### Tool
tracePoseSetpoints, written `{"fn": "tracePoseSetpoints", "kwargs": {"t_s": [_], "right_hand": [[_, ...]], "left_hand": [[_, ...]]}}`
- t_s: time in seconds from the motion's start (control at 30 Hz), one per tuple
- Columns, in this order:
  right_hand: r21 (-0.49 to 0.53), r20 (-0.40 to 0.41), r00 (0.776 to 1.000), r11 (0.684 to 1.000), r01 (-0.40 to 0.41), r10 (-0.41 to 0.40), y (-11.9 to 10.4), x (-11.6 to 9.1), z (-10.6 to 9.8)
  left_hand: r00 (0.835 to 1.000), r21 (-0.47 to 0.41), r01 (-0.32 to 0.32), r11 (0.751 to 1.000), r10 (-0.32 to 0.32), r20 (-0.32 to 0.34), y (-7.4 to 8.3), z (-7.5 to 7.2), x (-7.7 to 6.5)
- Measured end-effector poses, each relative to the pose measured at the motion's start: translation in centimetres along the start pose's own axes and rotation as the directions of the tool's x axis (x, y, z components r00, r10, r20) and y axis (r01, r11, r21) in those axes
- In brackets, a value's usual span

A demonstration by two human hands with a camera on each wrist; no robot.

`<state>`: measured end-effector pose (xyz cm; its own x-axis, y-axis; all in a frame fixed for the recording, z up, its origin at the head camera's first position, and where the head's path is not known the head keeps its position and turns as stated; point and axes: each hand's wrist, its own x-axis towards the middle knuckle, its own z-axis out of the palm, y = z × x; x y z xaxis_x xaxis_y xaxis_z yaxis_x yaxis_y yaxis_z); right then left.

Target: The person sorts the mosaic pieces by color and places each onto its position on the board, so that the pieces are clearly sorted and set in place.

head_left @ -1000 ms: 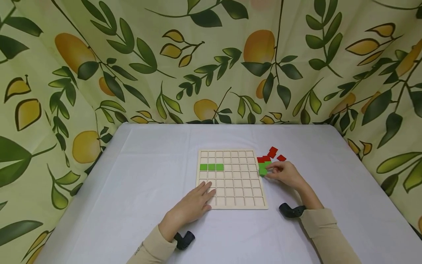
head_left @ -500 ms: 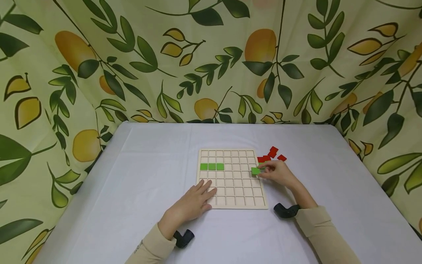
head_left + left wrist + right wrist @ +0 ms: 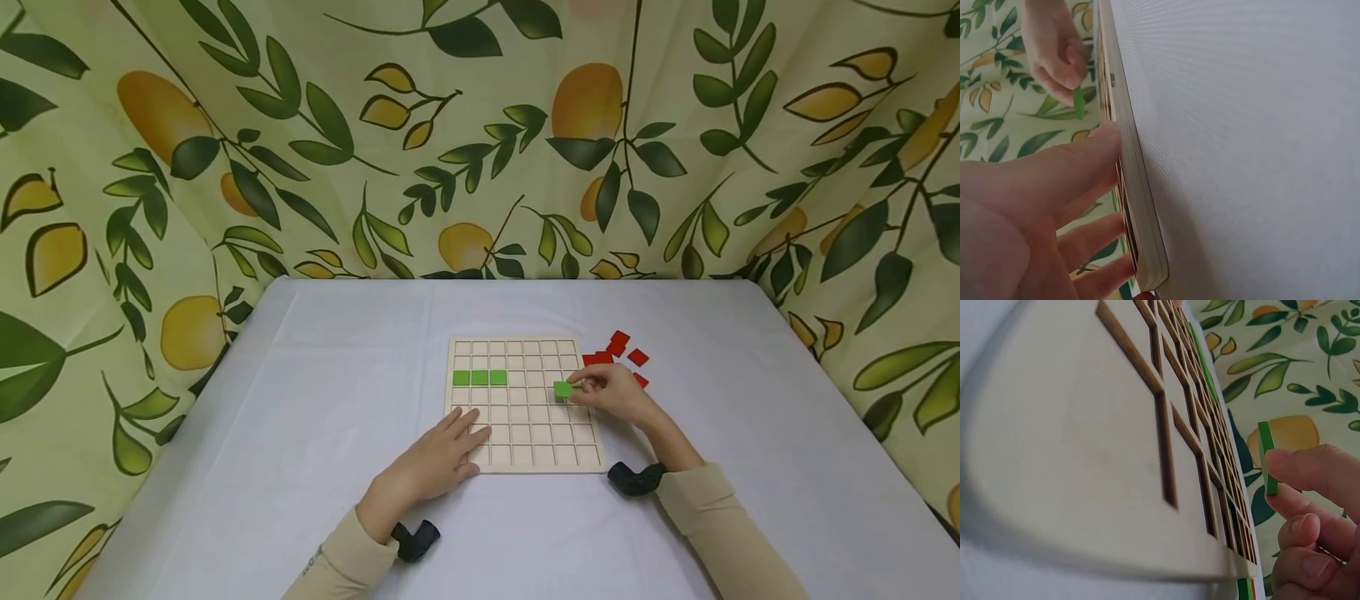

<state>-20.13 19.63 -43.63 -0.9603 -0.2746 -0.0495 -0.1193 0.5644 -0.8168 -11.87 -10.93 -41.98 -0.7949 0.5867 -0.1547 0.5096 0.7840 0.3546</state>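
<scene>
Green square tile (image 3: 563, 389), wooden grid board (image 3: 525, 442)

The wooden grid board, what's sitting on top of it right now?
On the board: three green tiles in a row, and the left hand pressing its near-left corner. The right hand holds a fourth green tile just above it. Cells beneath the hands are hidden.

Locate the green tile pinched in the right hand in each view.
Head: green tile right of centre, over the board's right columns.
Left wrist: thin green sliver upper left, under the fingertips.
Right wrist: edge-on right of centre.
Shared landmark: the wooden grid board.
</scene>
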Motion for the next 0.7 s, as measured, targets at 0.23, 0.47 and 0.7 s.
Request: {"fn": "tracePoseSetpoints", "kwargs": {"t_s": [0.23,0.47,0.7], "right_hand": [[0.028,0.018,0.999,0.999,0.036,-0.037,-0.7,0.4,0.4],[0.023,0.010,0.999,0.999,0.040,-0.040,-0.7,0.8,1.2],[0.051,0.025,1.000,0.999,0.007,-0.008,-0.8,1.4,2.1]], "left_hand": [[0.998,0.064,-0.040,0.997,0.043,-0.052,-0.4,-0.1,0.3],[0.997,0.068,-0.042,0.997,0.046,-0.056,-0.5,-0.3,0.4],[0.997,0.074,-0.045,0.996,0.050,-0.061,-0.5,-0.4,0.3]]}}
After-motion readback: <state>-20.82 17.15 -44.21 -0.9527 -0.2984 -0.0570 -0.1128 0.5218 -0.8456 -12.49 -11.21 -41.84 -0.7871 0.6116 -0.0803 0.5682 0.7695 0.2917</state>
